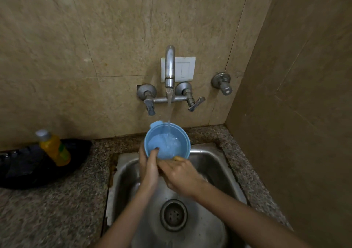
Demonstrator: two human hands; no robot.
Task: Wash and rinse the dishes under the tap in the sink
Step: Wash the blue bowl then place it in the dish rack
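A light blue plastic cup (178, 133) is held up over the steel sink (215, 164), right under the tap (169, 67). Water runs from the spout into the cup and splashes on its bottom. My left hand (150, 166) grips the cup's near-left rim, thumb hooked inside and fingers round the outside. My right hand (181, 175) is curled against the cup's near underside; a small yellow-orange thing (178, 158) shows at its fingertips, too hidden to name.
A yellow dish-soap bottle (54, 148) lies on a black tray (22, 171) on the speckled granite counter (57, 209) at left. The sink drain (173, 214) is below my arms. Tiled walls close the back and right; a separate valve (222, 83) sticks out right of the tap.
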